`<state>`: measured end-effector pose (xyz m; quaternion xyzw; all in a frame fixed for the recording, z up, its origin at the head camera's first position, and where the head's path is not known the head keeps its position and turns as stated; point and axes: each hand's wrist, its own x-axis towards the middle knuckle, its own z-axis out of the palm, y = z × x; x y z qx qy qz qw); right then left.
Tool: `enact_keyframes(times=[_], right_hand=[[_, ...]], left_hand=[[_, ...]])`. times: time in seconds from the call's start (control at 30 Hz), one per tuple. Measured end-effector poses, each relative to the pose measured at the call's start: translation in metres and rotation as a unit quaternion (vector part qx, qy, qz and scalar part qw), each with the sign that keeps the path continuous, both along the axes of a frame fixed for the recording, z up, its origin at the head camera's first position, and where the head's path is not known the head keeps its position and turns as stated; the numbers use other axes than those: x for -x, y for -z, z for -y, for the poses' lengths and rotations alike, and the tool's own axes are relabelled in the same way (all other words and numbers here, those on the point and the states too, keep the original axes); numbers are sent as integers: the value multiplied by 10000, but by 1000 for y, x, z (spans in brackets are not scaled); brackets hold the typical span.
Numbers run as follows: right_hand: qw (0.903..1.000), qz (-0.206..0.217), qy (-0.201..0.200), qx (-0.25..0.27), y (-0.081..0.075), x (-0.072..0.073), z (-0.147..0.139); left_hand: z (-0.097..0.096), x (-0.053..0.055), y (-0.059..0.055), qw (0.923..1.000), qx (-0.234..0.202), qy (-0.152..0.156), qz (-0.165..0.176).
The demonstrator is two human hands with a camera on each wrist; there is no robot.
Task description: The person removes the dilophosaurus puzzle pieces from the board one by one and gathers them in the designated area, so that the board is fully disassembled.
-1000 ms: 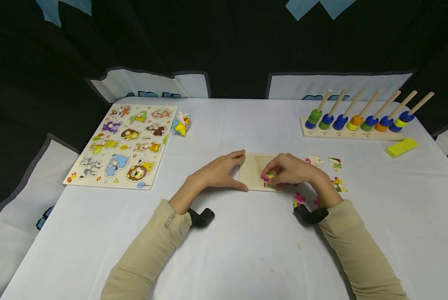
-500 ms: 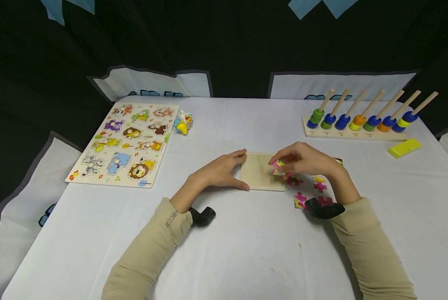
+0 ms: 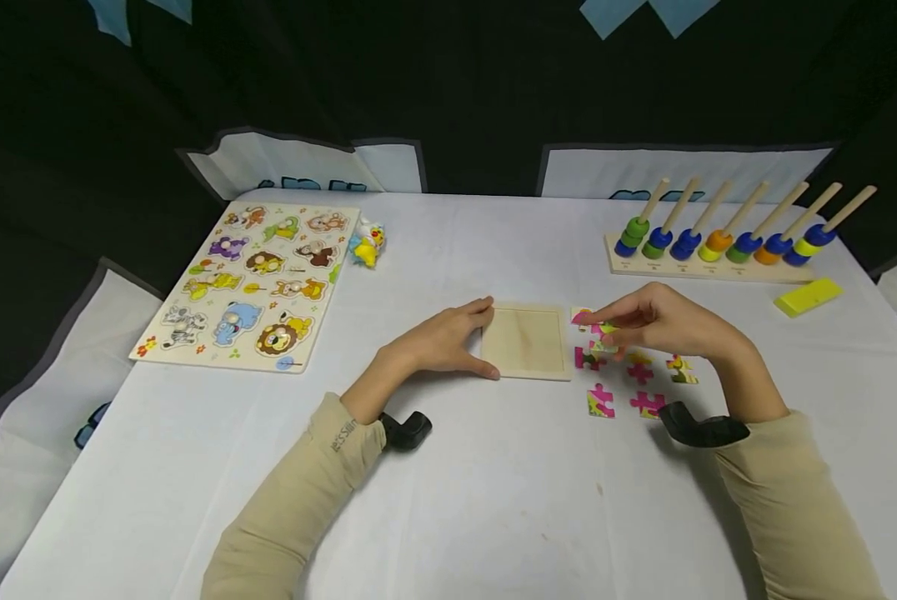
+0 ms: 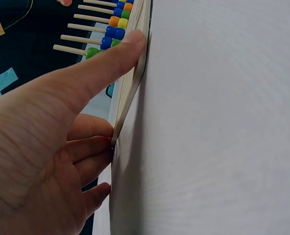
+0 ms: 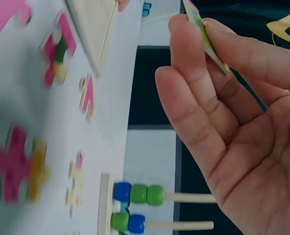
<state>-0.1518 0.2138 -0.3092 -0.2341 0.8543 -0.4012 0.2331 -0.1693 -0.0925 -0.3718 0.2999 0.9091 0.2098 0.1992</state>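
Between the tips of its thumb and fingers, my right hand pinches a small jigsaw puzzle piece, tilted on edge and raised above the table in the right wrist view. Below and around this hand lie several pink, yellow and green puzzle pieces. My left hand rests against the left side of a square, pale wooden puzzle tray, thumb along the near edge and fingers at the far left corner. The left wrist view shows the thumb extended along the tray's edge. No pieces lie in the tray.
An animal knob puzzle board lies at the left, with a small chick-like toy beside it. Back right stands a wooden bead stacker with upright pegs. A yellow block lies in front of it.
My right hand has moved right, off the tray to above the loose pieces, still pinching the puzzle piece. The left hand stays at the tray.
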Motion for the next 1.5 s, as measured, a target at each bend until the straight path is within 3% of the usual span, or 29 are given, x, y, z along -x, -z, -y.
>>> enact_keyframes(times=[0.4,0.6,1.0,1.27,1.5], right_hand=[[9982,-69,371,-467,8,-18,-48],[9958,439,529,-603,17,-27,-70],[9909,1170,214,-632,36,-42,-94],[9912,1190,199,-548,42,-42,-97],[9942,836,261,-632,46,-44,-100]], left_hand=[[-1,-1,-2,10000,69,9,-10],[-2,-3,-2,10000,34,-21,-14],[-1,-2,-2,10000,53,-48,-25],[-2,-3,0,9999,74,-72,-3],[-3,-2,-1,9999,95,-45,-49]])
